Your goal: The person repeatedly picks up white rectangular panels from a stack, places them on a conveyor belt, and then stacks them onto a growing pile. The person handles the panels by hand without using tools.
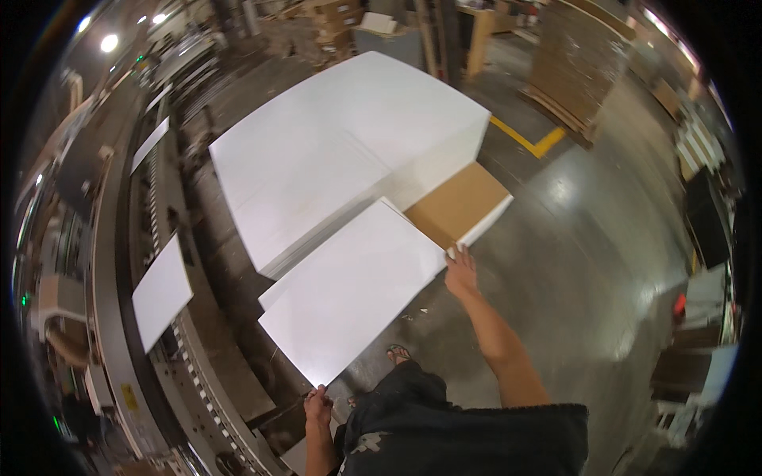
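A white rectangular panel lies in front of me, tilted across the view. My left hand grips its near left corner, fingers closed on the edge. At its right corner my right hand has its fingers bent round the edge, beside a brown cardboard piece with a white side. Under the panel's far left edge another white sheet shows a thin strip. Just beyond stands a large stack of white panels, its layered side facing me.
Along the left runs a long machine with a conveyor, carrying separate white panels. A yellow floor line and a brown stack of boards lie at the far right. Dark and white boards line the right side.
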`<act>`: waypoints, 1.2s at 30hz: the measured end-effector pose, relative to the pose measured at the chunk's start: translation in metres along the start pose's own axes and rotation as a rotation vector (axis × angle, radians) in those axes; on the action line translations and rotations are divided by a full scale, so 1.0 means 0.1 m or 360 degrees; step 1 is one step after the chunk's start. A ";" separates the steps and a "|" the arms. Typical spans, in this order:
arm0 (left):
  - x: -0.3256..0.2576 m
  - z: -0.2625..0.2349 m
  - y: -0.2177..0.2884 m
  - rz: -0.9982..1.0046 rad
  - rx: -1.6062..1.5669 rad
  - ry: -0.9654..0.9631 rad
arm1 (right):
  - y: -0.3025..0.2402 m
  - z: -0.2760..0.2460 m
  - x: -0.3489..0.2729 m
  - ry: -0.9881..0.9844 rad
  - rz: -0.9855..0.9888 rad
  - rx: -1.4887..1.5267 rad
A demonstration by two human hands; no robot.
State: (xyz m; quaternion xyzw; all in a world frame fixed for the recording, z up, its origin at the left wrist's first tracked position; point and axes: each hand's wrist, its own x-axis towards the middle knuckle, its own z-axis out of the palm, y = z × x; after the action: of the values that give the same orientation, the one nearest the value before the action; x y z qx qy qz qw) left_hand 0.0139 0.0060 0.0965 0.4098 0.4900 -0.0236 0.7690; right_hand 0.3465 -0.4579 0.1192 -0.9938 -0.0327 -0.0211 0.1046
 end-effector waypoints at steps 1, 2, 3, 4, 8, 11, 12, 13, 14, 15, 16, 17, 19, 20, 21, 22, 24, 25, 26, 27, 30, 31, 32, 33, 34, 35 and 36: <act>-0.12 -0.04 0.00 0.0050 0.0020 0.0136 | -0.02 -0.02 -0.01 0.0087 0.0010 0.0015; -0.27 -0.06 0.02 0.0097 0.0091 0.0182 | -0.04 -0.02 -0.01 0.0172 0.0002 0.0043; -0.48 -0.10 0.06 0.0150 0.0139 0.0273 | -0.14 -0.13 -0.01 0.0158 -0.0083 -0.0034; -0.71 -0.16 0.11 0.0204 0.0189 0.0380 | -0.31 -0.27 -0.02 0.0110 -0.0103 0.0018; -1.36 -0.56 0.17 0.0432 0.0133 0.0755 | -0.69 -0.08 -0.23 -0.0525 0.0261 0.0406; -1.68 -1.16 0.01 0.0552 -0.0001 0.1002 | -0.91 0.45 -0.52 -0.0810 0.0173 0.0804; -1.75 -1.31 0.02 0.0582 -0.0043 0.1037 | -0.91 0.83 -0.63 -0.0678 0.0199 0.1057; -1.87 -1.48 -0.04 0.0634 -0.0140 0.1089 | -1.03 1.03 -0.78 -0.0720 0.0113 0.1264; -2.00 -1.62 -0.08 0.0691 -0.0234 0.1137 | -1.24 1.19 -0.98 -0.0531 0.0045 0.1375; -2.21 -1.74 -0.19 0.0740 -0.0338 0.1218 | -1.53 1.05 -1.26 -0.0503 -0.0011 0.1271; -2.48 -1.77 -0.21 0.0736 -0.0423 0.1358 | -1.79 0.88 -1.50 -0.0613 -0.0043 0.1414; -2.61 -1.84 -0.19 0.0741 -0.0515 0.1371 | -1.90 0.99 -1.64 -0.0641 -0.0028 0.1433; -2.83 -2.21 -0.30 0.0778 -0.0660 0.1437 | -2.20 1.02 -2.03 -0.0633 -0.0100 0.1323; -2.91 -2.41 -0.40 0.0773 -0.0667 0.1503 | -2.35 0.97 -2.22 -0.0711 -0.0097 0.1356; -2.98 -2.57 -0.45 0.0767 -0.0663 0.1555 | -2.42 1.04 -2.39 -0.0676 -0.0170 0.1297; -3.05 -2.72 -0.49 0.0761 -0.0656 0.1605 | -2.50 1.11 -2.58 -0.0636 -0.0241 0.1243; -3.01 -2.94 -0.59 0.0767 -0.0534 0.1669 | -2.73 1.12 -2.73 -0.0589 -0.0291 0.1225; -3.02 -3.12 -0.83 0.0748 -0.0446 0.1780 | -2.91 0.96 -3.00 -0.0667 -0.0284 0.1257; -3.05 -3.26 -1.01 0.0730 -0.0345 0.1868 | -3.07 0.77 -3.26 -0.0728 -0.0259 0.1291; -3.10 -3.28 -1.01 0.0674 -0.0340 0.1889 | -3.19 0.64 -3.46 -0.0742 -0.0300 0.1316; -3.13 -3.51 -1.20 0.0715 -0.0309 0.1951 | -3.47 0.43 -4.03 -0.0828 -0.0393 0.1465; -3.10 -3.57 -1.20 0.0758 -0.0297 0.1942 | -3.53 0.43 -4.20 -0.0866 -0.0409 0.1555; -3.07 -3.59 -1.19 0.0796 -0.0293 0.1936 | -3.57 0.42 -4.31 -0.0907 -0.0431 0.1637; -3.05 -3.64 -1.20 0.0829 -0.0280 0.1940 | -3.64 0.31 -4.46 -0.1023 -0.0551 0.1542; -3.04 -3.68 -1.20 0.0798 -0.0259 0.1908 | -3.69 0.19 -4.57 -0.1135 -0.0666 0.1441; -3.02 -3.74 -1.18 0.0773 -0.0236 0.1877 | -3.78 0.01 -4.69 -0.1244 -0.0779 0.1340; -2.98 -3.78 -1.18 0.0747 -0.0207 0.1838 | -3.88 -0.20 -4.80 -0.1442 -0.0691 0.1356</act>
State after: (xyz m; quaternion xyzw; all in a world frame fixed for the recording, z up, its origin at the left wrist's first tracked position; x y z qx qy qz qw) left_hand -0.4696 0.0657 0.1863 0.4055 0.7238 0.4012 0.3883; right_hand -0.1600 -0.1128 0.1949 -0.7468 -0.2786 0.3934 0.4582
